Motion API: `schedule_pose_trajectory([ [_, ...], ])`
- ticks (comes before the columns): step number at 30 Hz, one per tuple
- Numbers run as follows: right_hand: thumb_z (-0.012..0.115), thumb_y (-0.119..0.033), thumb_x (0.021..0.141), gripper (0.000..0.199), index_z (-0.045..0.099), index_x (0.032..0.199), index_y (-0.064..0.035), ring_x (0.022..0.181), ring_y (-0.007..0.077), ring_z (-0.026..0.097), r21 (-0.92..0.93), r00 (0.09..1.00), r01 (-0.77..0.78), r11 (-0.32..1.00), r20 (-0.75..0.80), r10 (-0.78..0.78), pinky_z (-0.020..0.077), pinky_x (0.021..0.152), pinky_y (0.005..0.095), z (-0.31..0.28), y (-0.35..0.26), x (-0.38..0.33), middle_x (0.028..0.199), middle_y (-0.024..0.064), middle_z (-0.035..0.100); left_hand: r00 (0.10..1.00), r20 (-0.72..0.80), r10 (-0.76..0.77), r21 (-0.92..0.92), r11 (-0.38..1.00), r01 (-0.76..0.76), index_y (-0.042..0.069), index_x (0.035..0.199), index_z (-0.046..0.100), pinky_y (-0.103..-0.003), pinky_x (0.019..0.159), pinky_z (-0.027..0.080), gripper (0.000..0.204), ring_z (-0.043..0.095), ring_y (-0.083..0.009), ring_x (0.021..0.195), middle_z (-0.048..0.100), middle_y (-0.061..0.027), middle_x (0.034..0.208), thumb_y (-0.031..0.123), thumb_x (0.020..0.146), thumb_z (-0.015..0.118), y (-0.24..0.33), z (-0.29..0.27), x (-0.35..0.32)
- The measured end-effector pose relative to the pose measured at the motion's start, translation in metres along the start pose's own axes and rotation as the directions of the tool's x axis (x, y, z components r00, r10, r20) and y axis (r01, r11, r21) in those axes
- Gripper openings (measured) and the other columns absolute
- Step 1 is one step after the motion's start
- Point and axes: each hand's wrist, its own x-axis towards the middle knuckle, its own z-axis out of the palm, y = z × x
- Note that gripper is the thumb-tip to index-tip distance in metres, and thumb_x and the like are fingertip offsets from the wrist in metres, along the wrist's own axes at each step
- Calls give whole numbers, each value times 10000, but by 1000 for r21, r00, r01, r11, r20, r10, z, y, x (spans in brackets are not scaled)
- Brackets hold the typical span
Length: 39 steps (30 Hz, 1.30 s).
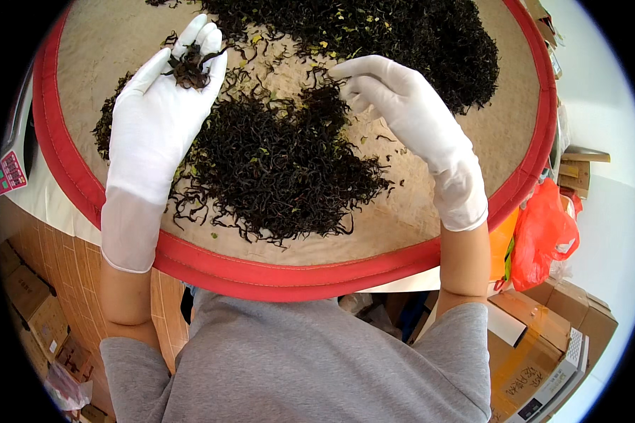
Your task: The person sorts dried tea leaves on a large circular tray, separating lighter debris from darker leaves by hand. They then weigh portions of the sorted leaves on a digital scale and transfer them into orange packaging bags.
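Observation:
My left hand [164, 106], in a white glove, is turned palm up with its fingers curled around a small clump of dark, twisted dried tea leaves [190, 69]. My right hand [395, 99], gloved the same way, is bent with its fingers drawn together. Its fingertips are at the upper edge of the near tea leaf pile [275, 162]; whatever lies between them is too small to make out. This pile spreads between my two hands on a round beige tray [409, 218] with a red cloth rim.
A larger heap of dark leaves [416, 42] covers the far side, with yellowish bits [323, 44] scattered nearby. To the right are a red plastic bag [543, 225] and cardboard boxes [536, 321]. A device with a pink keypad [12, 173] stands at the left, above more boxes [32, 292].

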Motion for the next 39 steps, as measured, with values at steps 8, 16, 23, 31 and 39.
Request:
schedule_pose_trajectory([
  [8, 498, -111, 974, 337, 573, 1296, -47, 851, 125, 593, -127, 983, 154, 980, 121, -139, 489, 814, 269, 28, 22, -1, 971, 69, 666, 999, 37, -21, -46, 999, 22, -173, 1370, 352, -451, 1137, 348, 425, 472, -334, 1260, 466, -264, 1335, 27, 995, 347, -1, 0, 4],
  [16, 488, -92, 976, 290, 615, 1227, -23, 880, 102, 610, 358, 970, 50, 932, 205, -131, 520, 793, 261, 11, -11, -14, 994, 26, 671, 1000, 4, -11, -44, 999, 11, -163, 1379, 348, -465, 1139, 344, 430, 471, -330, 1252, 480, -249, 1314, 31, 995, 348, 3, -1, 2],
  [23, 567, -159, 944, 281, 639, 1185, -33, 882, 158, 648, -459, 995, 14, 888, 97, 34, 512, 760, 308, -19, 11, -28, 924, 68, 689, 1000, 29, -12, -36, 999, 13, -160, 1379, 349, -457, 1138, 348, 429, 466, -329, 1260, 472, -251, 1321, 36, 997, 352, 5, -6, 4],
  [31, 742, -194, 801, 477, 606, 1250, -108, 1091, 305, 583, -265, 865, 499, 825, 93, -493, 485, 937, 390, 40, -10, -32, 1197, 125, 595, 1000, -10, -21, 10, 1000, 21, -107, 1407, 365, -443, 1165, 294, 430, 439, -286, 1306, 455, -202, 1405, 42, 1006, 317, 7, -3, 3],
  [39, 701, -125, 789, 113, 713, 900, -110, 884, 283, 630, -364, 815, 551, 751, 42, -577, 520, 788, 384, 65, 2, -16, 951, 64, 646, 999, 36, -24, -30, 999, 25, -110, 1412, 350, -455, 1167, 289, 433, 427, -289, 1319, 430, -204, 1428, 60, 1018, 290, 9, -5, 3],
])
